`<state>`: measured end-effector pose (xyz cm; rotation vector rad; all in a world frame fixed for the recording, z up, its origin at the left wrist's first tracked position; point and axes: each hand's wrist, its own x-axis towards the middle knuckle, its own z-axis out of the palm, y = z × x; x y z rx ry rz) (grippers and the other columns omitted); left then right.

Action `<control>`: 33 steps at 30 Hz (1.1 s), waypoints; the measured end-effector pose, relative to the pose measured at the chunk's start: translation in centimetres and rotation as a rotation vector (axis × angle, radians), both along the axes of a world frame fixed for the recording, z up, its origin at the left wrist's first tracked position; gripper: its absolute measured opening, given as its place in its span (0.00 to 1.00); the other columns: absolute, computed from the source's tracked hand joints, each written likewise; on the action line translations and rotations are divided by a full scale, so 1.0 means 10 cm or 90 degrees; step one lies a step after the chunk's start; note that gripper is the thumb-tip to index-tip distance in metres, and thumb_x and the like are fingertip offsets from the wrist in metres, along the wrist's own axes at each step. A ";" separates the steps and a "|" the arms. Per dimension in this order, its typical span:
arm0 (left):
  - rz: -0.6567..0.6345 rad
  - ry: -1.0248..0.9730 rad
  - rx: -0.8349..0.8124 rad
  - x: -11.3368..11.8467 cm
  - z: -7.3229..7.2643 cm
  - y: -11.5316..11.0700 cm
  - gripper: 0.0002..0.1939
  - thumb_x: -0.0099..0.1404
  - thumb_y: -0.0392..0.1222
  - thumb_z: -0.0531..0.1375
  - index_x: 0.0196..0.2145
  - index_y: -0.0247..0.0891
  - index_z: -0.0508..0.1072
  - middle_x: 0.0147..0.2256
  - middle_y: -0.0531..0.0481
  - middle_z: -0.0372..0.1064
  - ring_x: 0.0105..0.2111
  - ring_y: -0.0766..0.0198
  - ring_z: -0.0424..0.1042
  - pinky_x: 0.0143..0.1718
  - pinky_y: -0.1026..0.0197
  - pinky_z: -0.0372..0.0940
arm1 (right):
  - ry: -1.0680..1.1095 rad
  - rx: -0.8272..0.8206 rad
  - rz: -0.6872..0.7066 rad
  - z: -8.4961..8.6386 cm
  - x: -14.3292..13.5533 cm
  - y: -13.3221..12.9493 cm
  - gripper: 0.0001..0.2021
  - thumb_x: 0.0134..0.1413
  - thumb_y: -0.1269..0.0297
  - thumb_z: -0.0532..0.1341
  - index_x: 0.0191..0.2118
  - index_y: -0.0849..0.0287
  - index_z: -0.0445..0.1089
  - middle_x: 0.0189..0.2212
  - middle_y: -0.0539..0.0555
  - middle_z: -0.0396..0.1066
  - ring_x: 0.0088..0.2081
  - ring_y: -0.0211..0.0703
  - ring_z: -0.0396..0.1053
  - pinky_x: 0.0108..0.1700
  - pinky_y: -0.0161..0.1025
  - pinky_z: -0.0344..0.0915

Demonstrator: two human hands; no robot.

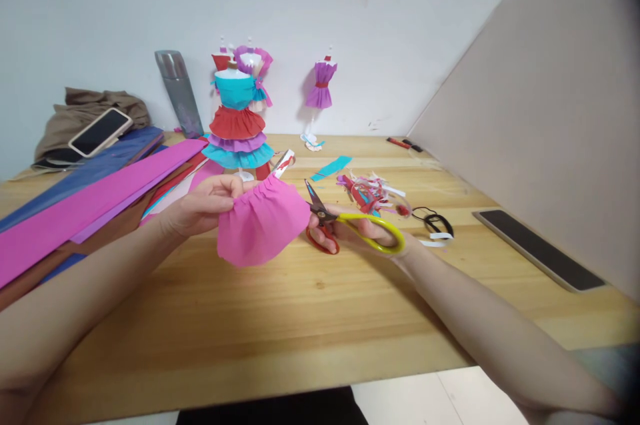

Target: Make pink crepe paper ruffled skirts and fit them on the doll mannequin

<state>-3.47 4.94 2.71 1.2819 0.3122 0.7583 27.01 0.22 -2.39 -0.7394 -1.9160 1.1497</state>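
Note:
A gathered piece of pink crepe paper [265, 221] hangs over the table, pleated along its top edge. My left hand [207, 203] pinches its upper left corner. Scissors with one yellow and one red handle [373, 223] are in my right hand [350, 230], their dark blades spread apart beside the paper's right edge. Whether a blade touches the paper is hard to tell. Behind the pink piece stands a small dress form [237, 119] in blue, red and purple ruffles.
Long crepe paper sheets [100, 211] lie at the left, near a phone [100, 131] and a bottle [179, 93]. Paper scraps [373, 191], a black band [440, 225] and a dark flat device [540, 248] lie right. A purple-dressed form [322, 86] stands behind.

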 end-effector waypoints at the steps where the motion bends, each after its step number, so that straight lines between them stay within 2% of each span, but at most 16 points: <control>1: 0.004 0.005 0.001 -0.01 0.00 0.01 0.11 0.51 0.41 0.72 0.22 0.34 0.75 0.22 0.51 0.70 0.24 0.67 0.70 0.24 0.68 0.63 | 0.005 -0.030 0.048 0.01 -0.01 0.00 0.33 0.50 0.29 0.52 0.39 0.58 0.67 0.28 0.52 0.64 0.28 0.40 0.63 0.30 0.39 0.63; 4: 0.022 0.020 0.011 -0.02 0.01 0.03 0.12 0.48 0.42 0.73 0.21 0.34 0.74 0.21 0.50 0.69 0.22 0.66 0.69 0.23 0.68 0.63 | 0.045 -0.131 0.183 0.05 -0.04 -0.02 0.30 0.53 0.33 0.54 0.43 0.59 0.67 0.26 0.50 0.63 0.26 0.38 0.60 0.29 0.38 0.60; 6: 0.026 0.026 0.017 -0.02 0.01 0.03 0.13 0.48 0.42 0.73 0.21 0.34 0.74 0.21 0.50 0.68 0.22 0.66 0.69 0.22 0.68 0.63 | 0.067 -0.165 0.205 0.08 -0.07 -0.03 0.30 0.53 0.34 0.56 0.45 0.59 0.66 0.25 0.49 0.62 0.25 0.36 0.57 0.28 0.37 0.56; 10: 0.020 0.023 0.014 -0.01 0.02 0.03 0.14 0.47 0.42 0.74 0.20 0.33 0.73 0.21 0.50 0.68 0.22 0.67 0.69 0.23 0.68 0.63 | 0.080 -0.168 0.206 0.10 -0.08 -0.03 0.31 0.53 0.34 0.57 0.47 0.61 0.65 0.23 0.47 0.60 0.23 0.35 0.53 0.26 0.35 0.51; 17: 0.043 0.034 -0.005 -0.03 -0.01 0.06 0.15 0.45 0.42 0.74 0.19 0.32 0.73 0.24 0.47 0.71 0.25 0.64 0.71 0.25 0.66 0.65 | 0.063 -0.166 0.194 0.11 -0.07 -0.03 0.29 0.54 0.37 0.59 0.45 0.61 0.65 0.21 0.45 0.59 0.21 0.34 0.53 0.24 0.35 0.48; 27: 0.028 0.029 0.004 -0.02 -0.01 0.06 0.15 0.46 0.42 0.74 0.20 0.33 0.73 0.22 0.48 0.70 0.23 0.66 0.70 0.24 0.67 0.64 | 0.024 -0.177 0.148 0.15 -0.07 -0.08 0.24 0.59 0.42 0.58 0.44 0.62 0.63 0.18 0.42 0.56 0.17 0.30 0.49 0.19 0.31 0.46; 33: 0.028 0.025 0.003 -0.03 -0.03 0.07 0.13 0.47 0.41 0.74 0.21 0.33 0.74 0.22 0.48 0.70 0.23 0.65 0.70 0.23 0.67 0.64 | 0.034 -0.183 0.126 0.11 -0.06 -0.08 0.17 0.61 0.51 0.59 0.43 0.61 0.63 0.15 0.39 0.56 0.14 0.28 0.49 0.17 0.28 0.48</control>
